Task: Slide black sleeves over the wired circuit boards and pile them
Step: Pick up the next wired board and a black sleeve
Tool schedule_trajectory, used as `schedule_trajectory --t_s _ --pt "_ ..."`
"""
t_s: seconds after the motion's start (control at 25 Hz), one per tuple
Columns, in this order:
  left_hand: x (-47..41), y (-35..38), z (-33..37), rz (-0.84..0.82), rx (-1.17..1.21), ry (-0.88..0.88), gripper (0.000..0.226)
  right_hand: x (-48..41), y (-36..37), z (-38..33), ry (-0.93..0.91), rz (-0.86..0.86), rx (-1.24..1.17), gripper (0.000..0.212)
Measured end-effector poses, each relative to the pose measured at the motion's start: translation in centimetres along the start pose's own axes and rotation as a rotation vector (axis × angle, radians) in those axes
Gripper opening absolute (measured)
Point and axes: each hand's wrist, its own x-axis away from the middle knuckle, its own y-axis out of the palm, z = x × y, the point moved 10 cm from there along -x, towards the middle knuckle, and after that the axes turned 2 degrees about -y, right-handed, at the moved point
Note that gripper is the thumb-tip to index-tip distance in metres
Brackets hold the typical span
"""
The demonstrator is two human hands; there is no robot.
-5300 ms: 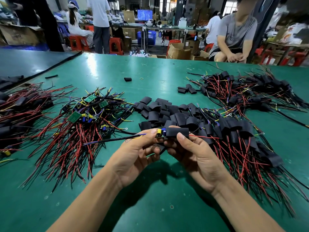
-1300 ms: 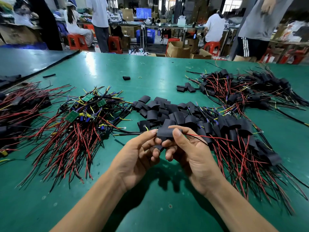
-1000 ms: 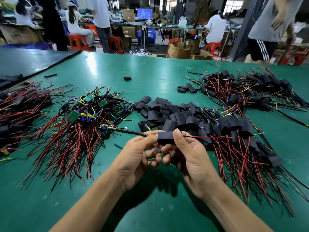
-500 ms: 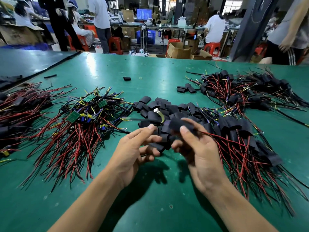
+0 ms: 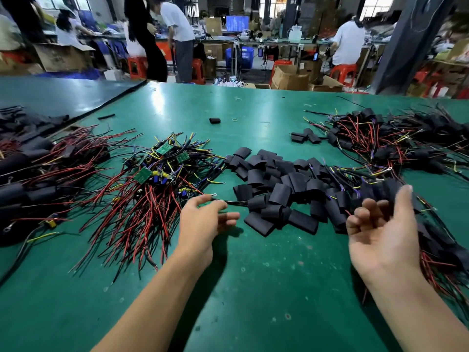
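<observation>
Judging by their look, the wired circuit boards (image 5: 162, 171) are light and small, stiff in the board itself but with long floppy wires that tangle easily. I would take one by the edges of its green board (image 5: 142, 174), not by the red and black leads, which would drag the neighbours along. They lie in a heap at the centre left of the frame, on the green bench (image 5: 253, 288).

The black sleeves (image 5: 275, 193) at the centre are short, flattened tubes, soft and probably a little slippery. Each one likely needs a squeeze at the sides to open its mouth.

The pile of sleeved boards (image 5: 341, 199) is at the right.

The left hand (image 5: 200, 224) hovers low, its fingers loosely spread and holding nothing. A thin black wire (image 5: 236, 202) lies just beyond them, and I cannot tell if they touch it. The right hand (image 5: 380, 235) is turned palm up near the sleeved pile, its fingers relaxed and empty.
</observation>
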Motion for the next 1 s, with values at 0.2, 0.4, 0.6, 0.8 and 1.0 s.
schedule_trajectory --t_s 0.2,0.4,0.6,0.8,1.0 --pt "0.0 -0.6 0.6 0.050 0.020 0.035 0.052 0.4 1.4 1.6 0.087 -0.158 -0.053 0.049" --pt "0.1 0.5 1.3 -0.042 -0.126 0.143 0.068 0.2 2.7 3.9 -0.005 -0.388 0.485 0.030" --pt "-0.3 1.9 0.9 -0.130 -0.115 0.093 0.068 2.2 4.6 5.3 -0.471 -0.569 1.130 0.009" --pt "-1.3 2.0 0.5 -0.113 -0.063 0.060 0.072 2.9 5.7 4.4 -0.704 -0.608 1.238 0.006" --pt "-1.7 -0.2 1.6 0.034 -0.161 0.208 0.045 1.8 4.9 4.4 -0.599 -0.552 1.194 0.006"
